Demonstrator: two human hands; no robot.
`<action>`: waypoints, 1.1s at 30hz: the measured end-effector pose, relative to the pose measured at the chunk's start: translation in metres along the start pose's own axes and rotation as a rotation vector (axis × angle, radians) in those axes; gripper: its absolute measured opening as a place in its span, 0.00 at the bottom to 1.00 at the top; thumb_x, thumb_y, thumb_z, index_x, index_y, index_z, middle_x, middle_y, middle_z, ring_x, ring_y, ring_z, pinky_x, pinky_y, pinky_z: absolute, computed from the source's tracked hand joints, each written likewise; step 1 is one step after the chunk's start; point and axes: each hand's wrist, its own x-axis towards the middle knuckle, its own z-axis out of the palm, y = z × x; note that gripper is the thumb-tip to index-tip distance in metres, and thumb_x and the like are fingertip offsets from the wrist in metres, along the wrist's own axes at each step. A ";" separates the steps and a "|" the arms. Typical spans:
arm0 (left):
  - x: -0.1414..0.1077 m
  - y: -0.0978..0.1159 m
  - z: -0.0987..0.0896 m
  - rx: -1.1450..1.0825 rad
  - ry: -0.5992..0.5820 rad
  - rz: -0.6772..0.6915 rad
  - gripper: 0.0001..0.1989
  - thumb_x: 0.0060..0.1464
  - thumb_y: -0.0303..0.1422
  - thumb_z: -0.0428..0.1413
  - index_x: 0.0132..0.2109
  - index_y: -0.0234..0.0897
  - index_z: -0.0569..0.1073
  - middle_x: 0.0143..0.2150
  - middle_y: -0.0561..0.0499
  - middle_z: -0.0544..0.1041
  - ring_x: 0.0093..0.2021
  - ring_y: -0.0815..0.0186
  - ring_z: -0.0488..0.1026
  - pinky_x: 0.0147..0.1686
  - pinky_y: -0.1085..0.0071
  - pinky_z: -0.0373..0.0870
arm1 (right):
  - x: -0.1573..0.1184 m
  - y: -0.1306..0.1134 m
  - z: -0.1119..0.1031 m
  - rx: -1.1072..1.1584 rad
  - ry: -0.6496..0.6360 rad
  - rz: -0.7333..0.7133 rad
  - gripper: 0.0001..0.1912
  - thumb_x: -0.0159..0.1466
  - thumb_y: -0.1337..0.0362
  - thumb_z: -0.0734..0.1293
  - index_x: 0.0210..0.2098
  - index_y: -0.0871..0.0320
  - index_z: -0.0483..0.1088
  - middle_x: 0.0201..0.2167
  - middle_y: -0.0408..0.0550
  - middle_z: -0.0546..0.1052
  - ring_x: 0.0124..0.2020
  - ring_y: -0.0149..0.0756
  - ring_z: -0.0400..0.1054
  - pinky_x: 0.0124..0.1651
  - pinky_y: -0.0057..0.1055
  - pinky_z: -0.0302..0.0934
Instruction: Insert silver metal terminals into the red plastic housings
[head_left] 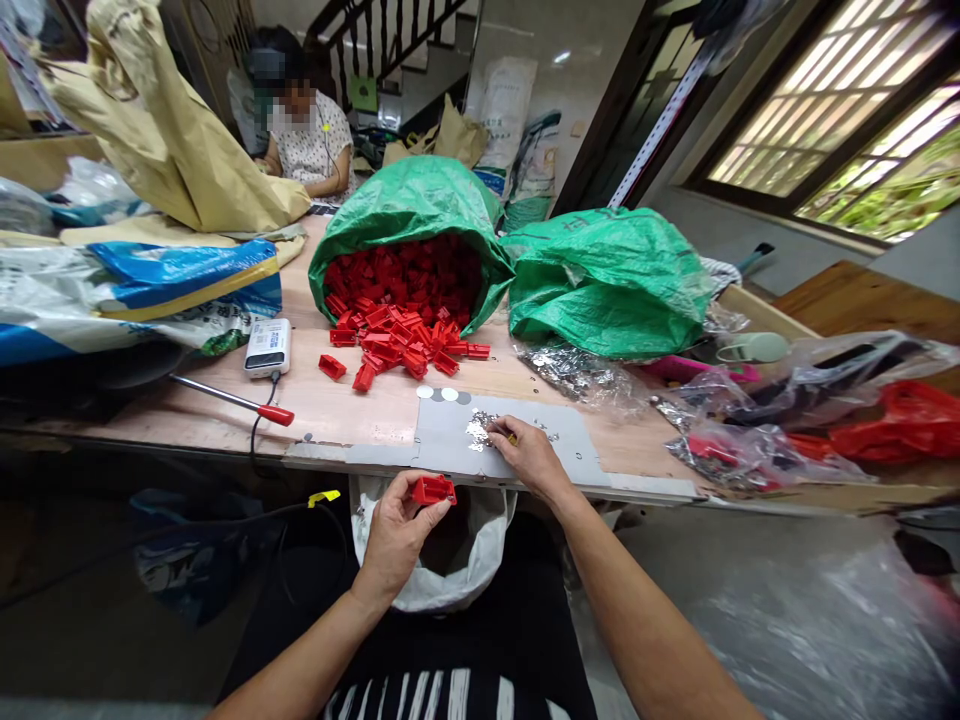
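Note:
My left hand [397,530] pinches a small red plastic housing [434,490] between thumb and fingers, in front of the table edge and above an open white sack [469,585]. My right hand [529,455] is over a grey sheet [442,430] on the table, its fingertips pressed together at a small pile of shiny metal pieces [480,428]. Something yellowish shows at its fingers, too small to make out. Beyond the sheet, a heap of red plastic housings [390,335] spills from a green woven bag [420,185].
A second green bag [607,280] lies to the right, by clear plastic bags [735,440] of parts. At left are a red-handled metal rod [232,396], a white power bank [268,347] with a cable, and a blue-white sack [187,280]. Another person [322,140] sits behind.

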 end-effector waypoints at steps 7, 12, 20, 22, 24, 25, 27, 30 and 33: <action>0.000 0.001 0.001 -0.002 0.009 -0.003 0.14 0.46 0.33 0.63 0.41 0.36 0.71 0.39 0.49 0.79 0.39 0.65 0.76 0.45 0.69 0.70 | 0.000 -0.002 0.000 -0.160 -0.010 -0.034 0.06 0.60 0.65 0.63 0.34 0.55 0.72 0.34 0.47 0.75 0.36 0.35 0.68 0.40 0.30 0.58; -0.001 -0.001 0.001 -0.004 0.006 -0.005 0.14 0.46 0.33 0.63 0.41 0.36 0.71 0.39 0.49 0.79 0.39 0.66 0.76 0.45 0.69 0.70 | 0.002 -0.009 0.002 -0.234 -0.044 -0.032 0.04 0.60 0.66 0.64 0.33 0.55 0.71 0.34 0.46 0.74 0.36 0.35 0.67 0.39 0.29 0.56; 0.001 0.000 -0.001 -0.008 0.003 0.005 0.14 0.46 0.33 0.63 0.41 0.37 0.72 0.38 0.50 0.79 0.39 0.66 0.76 0.45 0.69 0.70 | 0.002 -0.008 0.001 -0.204 0.002 -0.032 0.04 0.61 0.66 0.61 0.34 0.55 0.68 0.34 0.46 0.74 0.35 0.35 0.67 0.37 0.29 0.55; 0.002 0.001 -0.001 -0.015 0.008 0.008 0.14 0.46 0.33 0.62 0.42 0.37 0.72 0.38 0.50 0.79 0.39 0.66 0.76 0.45 0.69 0.71 | 0.000 -0.009 -0.001 -0.136 0.022 -0.020 0.05 0.61 0.65 0.60 0.36 0.55 0.66 0.33 0.45 0.74 0.34 0.35 0.67 0.36 0.29 0.55; 0.003 0.000 -0.002 0.009 0.025 0.025 0.16 0.46 0.33 0.62 0.44 0.37 0.73 0.40 0.49 0.78 0.41 0.65 0.76 0.46 0.68 0.70 | -0.003 -0.012 -0.002 -0.050 0.032 -0.004 0.05 0.61 0.64 0.61 0.37 0.54 0.65 0.32 0.44 0.74 0.33 0.36 0.66 0.37 0.30 0.56; 0.005 0.000 -0.003 0.033 0.037 0.039 0.17 0.47 0.33 0.62 0.45 0.38 0.73 0.42 0.48 0.78 0.42 0.64 0.75 0.47 0.69 0.70 | -0.005 -0.015 -0.003 0.004 0.031 0.003 0.04 0.60 0.63 0.61 0.36 0.54 0.65 0.32 0.44 0.73 0.33 0.36 0.66 0.37 0.30 0.56; 0.007 0.001 -0.005 0.078 0.058 0.062 0.20 0.47 0.33 0.61 0.49 0.38 0.73 0.45 0.47 0.77 0.45 0.64 0.74 0.49 0.69 0.69 | -0.011 -0.023 -0.003 0.154 -0.009 0.020 0.05 0.59 0.61 0.63 0.34 0.54 0.65 0.31 0.43 0.72 0.33 0.35 0.65 0.37 0.30 0.56; 0.011 0.003 -0.006 0.058 0.039 0.056 0.24 0.47 0.32 0.61 0.54 0.40 0.71 0.46 0.48 0.77 0.46 0.64 0.74 0.50 0.69 0.68 | -0.023 -0.038 0.002 0.459 -0.192 0.061 0.08 0.57 0.58 0.65 0.32 0.56 0.65 0.26 0.40 0.68 0.27 0.31 0.61 0.31 0.28 0.55; 0.013 0.008 -0.005 0.004 -0.001 0.047 0.25 0.48 0.31 0.60 0.55 0.41 0.69 0.44 0.49 0.78 0.45 0.64 0.75 0.49 0.68 0.69 | -0.034 -0.049 0.009 0.650 -0.335 0.090 0.11 0.56 0.57 0.67 0.33 0.57 0.65 0.24 0.38 0.65 0.23 0.27 0.55 0.28 0.25 0.51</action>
